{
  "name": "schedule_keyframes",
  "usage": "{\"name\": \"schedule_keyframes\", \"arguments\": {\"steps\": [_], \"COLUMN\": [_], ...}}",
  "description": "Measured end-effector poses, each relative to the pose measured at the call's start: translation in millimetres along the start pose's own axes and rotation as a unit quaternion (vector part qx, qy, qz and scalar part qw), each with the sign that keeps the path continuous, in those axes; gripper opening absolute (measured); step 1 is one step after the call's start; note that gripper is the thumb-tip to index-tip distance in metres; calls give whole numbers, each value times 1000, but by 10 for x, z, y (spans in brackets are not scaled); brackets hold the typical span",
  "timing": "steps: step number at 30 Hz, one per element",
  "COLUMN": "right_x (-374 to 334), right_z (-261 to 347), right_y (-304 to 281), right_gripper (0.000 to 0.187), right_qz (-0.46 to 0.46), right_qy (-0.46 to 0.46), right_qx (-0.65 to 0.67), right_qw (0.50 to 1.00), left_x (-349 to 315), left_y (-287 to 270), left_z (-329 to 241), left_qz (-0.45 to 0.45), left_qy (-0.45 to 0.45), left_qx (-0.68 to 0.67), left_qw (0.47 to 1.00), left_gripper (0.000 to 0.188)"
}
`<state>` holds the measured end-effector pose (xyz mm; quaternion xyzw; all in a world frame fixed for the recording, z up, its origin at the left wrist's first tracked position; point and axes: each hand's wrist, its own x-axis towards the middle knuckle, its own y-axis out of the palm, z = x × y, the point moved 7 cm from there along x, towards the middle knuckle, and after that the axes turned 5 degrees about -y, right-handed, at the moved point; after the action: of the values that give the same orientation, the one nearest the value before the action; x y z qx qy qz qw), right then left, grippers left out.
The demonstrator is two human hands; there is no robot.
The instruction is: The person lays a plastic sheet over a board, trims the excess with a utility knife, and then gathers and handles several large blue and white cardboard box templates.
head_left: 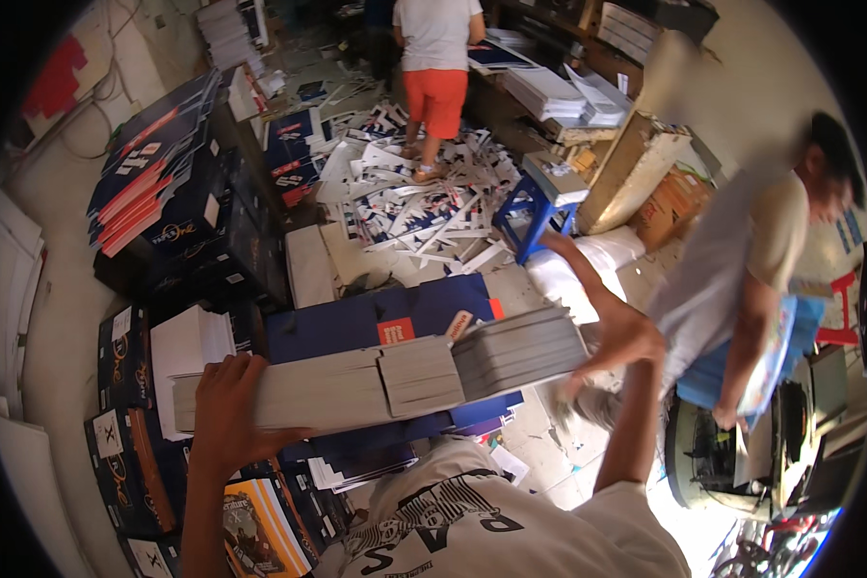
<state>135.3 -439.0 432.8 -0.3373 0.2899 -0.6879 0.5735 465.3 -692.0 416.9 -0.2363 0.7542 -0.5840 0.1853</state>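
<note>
Pale tiled floor (539,455): on it we list one loose heap of white and navy paper trimmings (419,217), one blue plastic stool (523,217) and one bulging white sack (580,262). Stacked navy cardboard boxes (246,234), at left: on these we enter a fanned pile of navy, red-edged printed sheets (149,166).

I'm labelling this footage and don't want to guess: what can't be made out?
In the head view:
- Paper stack: its underside, turned away from the camera.
- Right hand: whether its palm touches the stack; the hand itself covers that spot.
- Person in red shorts: head, cut off by the top edge.
- Yellow book: bottom, cut off by the lower edge.
</note>
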Motion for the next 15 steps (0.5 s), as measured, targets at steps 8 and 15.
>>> {"name": "schedule_keyframes", "arguments": {"steps": [8,15], "right_x": [-765,-855], "right_z": [-911,-1332], "right_y": [901,1067], "right_gripper": [100,138], "right_qz": [-43,-299], "right_qy": [172,55], "right_qx": [185,384], "right_qw": [967,872], "left_x": [-571,-1114], "left_y": [-463,1558], "left_z": [507,2532], "left_qz": [-208,-170], "left_qy": [-86,-259], "left_qx": [71,-128], "left_qw": [972,942], "left_gripper": [125,87]}}
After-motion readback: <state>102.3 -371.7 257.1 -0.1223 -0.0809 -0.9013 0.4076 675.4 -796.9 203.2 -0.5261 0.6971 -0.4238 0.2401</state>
